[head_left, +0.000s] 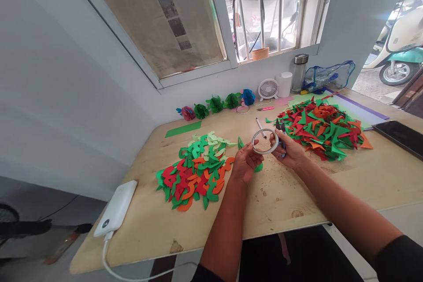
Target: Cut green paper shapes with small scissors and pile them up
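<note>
Over the middle of the table I hold a thin roll of white tape (263,152) between both hands. My left hand (246,162) is closed on the roll's left side. My right hand (290,151) pinches its right side and also holds scissors (279,125), their dark blades pointing away from me and a bluish handle partly hidden by the fingers. A green paper piece (258,167) lies beneath my left hand, and another green piece (240,142) shows just beyond it. Behind the roll lies a white pen (261,128).
Cut paper shapes (194,172) are heaped left; paper scraps (325,128) are piled right. Paper flowers (216,104), a small fan (268,89) and a bottle (299,72) line the wall. A power bank (116,207) sits at the left edge, a phone (399,137) far right.
</note>
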Demonstrator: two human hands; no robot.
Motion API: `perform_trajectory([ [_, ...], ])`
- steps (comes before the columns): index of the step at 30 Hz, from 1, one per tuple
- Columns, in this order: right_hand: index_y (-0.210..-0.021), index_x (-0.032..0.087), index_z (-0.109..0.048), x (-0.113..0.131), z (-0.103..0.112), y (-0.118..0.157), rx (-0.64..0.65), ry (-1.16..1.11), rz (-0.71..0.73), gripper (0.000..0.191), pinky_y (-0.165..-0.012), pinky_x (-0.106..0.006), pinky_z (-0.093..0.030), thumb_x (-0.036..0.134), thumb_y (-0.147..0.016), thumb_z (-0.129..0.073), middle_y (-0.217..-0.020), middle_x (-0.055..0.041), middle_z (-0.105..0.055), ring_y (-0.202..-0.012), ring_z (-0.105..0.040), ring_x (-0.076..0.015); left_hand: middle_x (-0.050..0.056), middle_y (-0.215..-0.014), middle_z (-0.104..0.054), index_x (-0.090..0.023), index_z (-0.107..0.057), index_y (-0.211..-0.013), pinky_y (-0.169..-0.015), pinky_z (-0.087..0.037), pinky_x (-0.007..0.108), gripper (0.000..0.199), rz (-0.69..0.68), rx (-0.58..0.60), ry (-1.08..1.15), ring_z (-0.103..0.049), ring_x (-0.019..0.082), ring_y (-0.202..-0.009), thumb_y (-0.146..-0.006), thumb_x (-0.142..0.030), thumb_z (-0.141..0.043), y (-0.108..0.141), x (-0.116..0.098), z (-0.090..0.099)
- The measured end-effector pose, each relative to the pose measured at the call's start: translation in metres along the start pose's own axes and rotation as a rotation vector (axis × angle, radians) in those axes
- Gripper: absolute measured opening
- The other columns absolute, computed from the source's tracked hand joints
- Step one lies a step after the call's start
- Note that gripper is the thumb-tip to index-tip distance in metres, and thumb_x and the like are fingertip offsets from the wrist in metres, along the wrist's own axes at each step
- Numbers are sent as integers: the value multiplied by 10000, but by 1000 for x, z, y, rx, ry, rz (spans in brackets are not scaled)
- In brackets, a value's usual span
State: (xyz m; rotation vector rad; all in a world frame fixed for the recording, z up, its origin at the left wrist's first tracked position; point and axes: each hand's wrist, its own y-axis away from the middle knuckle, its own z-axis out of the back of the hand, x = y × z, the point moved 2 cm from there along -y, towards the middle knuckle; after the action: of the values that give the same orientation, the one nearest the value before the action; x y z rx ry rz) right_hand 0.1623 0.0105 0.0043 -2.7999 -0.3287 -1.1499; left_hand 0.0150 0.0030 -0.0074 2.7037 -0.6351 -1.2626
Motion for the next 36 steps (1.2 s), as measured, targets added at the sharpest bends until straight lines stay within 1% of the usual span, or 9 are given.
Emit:
perform_trajectory([
  [2, -715, 161, -595, 0, 0, 0, 7, 7, -9, 284, -313, -148, -236, 430, -780, -660, -479, 72, -469, -315, -203, -4, 14, -634, -657, -133, -653, -962, -501, -407, 199, 361, -7, 18, -5, -599, 107, -516, -664, -316, -742, 0, 1, 1],
  [6, -702, 166, -568, 0, -1, 0, 26, 1, -5, 279, -319, -147, -235, 417, -797, -645, -416, 94, -396, -305, -198, -10, 16, -651, -664, -134, -648, -908, -517, -428, 197, 317, -20, 25, 32, -610, 105, -533, -652, -288, -754, -1, 1, 3],
  [11, -668, 153, -527, -1, -7, 4, 35, 36, 35, 264, -321, -158, -186, 332, -755, -701, -543, 61, -519, -314, -215, 12, 15, -663, -673, -135, -626, -879, -552, -468, 198, 255, -60, -20, 99, -622, 105, -550, -668, -228, -733, -2, -1, 4],
  [15, -640, 167, -474, -1, -13, 6, 51, 67, 27, 291, -329, -160, -158, 293, -751, -711, -476, 98, -394, -320, -194, 7, 22, -670, -679, -140, -610, -880, -536, -464, 196, 240, -46, -30, 82, -629, 110, -550, -690, -240, -716, -1, -1, 2],
  [21, -615, 192, -410, 1, -10, 5, -16, 47, 55, 358, -328, -163, -179, 308, -730, -730, -471, 101, -351, -324, -200, -7, 57, -688, -697, -137, -592, -922, -512, -443, 201, 348, -34, -17, -63, -639, 133, -548, -674, -336, -734, -1, 3, -1],
  [24, -622, 190, -436, 2, -5, 3, -45, 38, 56, 334, -324, -174, -187, 329, -735, -718, -489, 89, -401, -324, -198, -12, 48, -666, -691, -135, -583, -980, -494, -431, 211, 426, -91, -53, -108, -618, 131, -505, -657, -365, -739, -3, 3, -1],
  [27, -631, 181, -472, 2, -3, 2, -19, 25, 28, 309, -326, -180, -199, 352, -747, -703, -465, 88, -399, -326, -191, -15, 26, -645, -671, -138, -584, -987, -487, -424, 215, 437, -127, -62, -92, -608, 129, -492, -645, -357, -743, -4, 2, -1],
  [32, -644, 177, -510, 1, -3, 3, 28, 15, -10, 254, -334, -189, -197, 320, -781, -669, -415, 97, -349, -329, -164, -22, 1, -617, -636, -133, -611, -963, -461, -399, 196, 418, -113, -4, -37, -586, 106, -479, -627, -331, -760, -5, 3, 0],
  [36, -629, 175, -514, 1, -4, 3, 43, 42, -7, 263, -340, -196, -188, 325, -792, -655, -413, 92, -336, -333, -158, -20, -13, -583, -615, -132, -619, -951, -453, -381, 182, 384, -93, -5, -1, -561, 85, -457, -630, -280, -767, -5, 3, 1],
])
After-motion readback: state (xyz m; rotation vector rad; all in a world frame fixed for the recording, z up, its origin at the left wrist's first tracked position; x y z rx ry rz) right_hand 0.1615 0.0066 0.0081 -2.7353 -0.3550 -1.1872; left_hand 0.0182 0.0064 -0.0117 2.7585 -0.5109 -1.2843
